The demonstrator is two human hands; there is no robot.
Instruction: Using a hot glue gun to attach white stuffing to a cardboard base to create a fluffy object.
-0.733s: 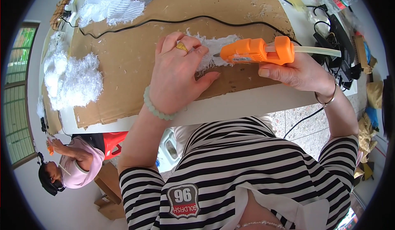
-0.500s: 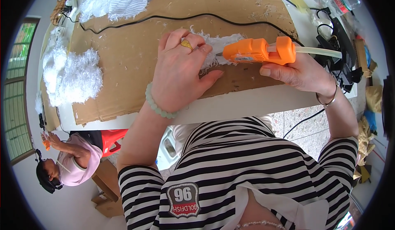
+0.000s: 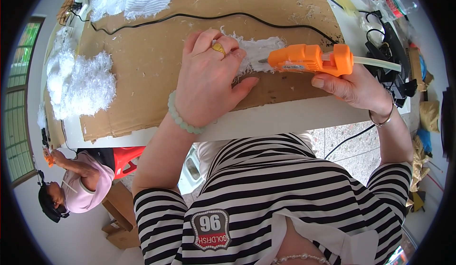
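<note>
Near the front edge of a brown cardboard sheet [image 3: 142,68], on a white tabletop [image 3: 270,115], lies a white, frayed-edged strip of fabric [image 3: 260,49], partly under the person's left hand [image 3: 207,82]. That hand is palm down, fingers bent over the strip's left end and thumb held out to the side; I cannot tell whether the fingertips pinch it or only press it. The right hand [image 3: 349,88] grips an orange plastic hot-glue gun [image 3: 304,58], its metal nozzle at the fabric; most of its fingers are hidden. The strip looks light, soft and limp, its loose threads apt to pull or cling, so the flat weave away from the nozzle seems the best hold. The gun looks stiff and probably fairly light, best held by its handle since the tip may be hot. A small pale label [image 3: 293,67] on its side is too small to read; a grey-and-red shield-shaped badge [image 3: 210,229] on the striped shirt [image 3: 285,189] bears white figures and lettering.
</note>
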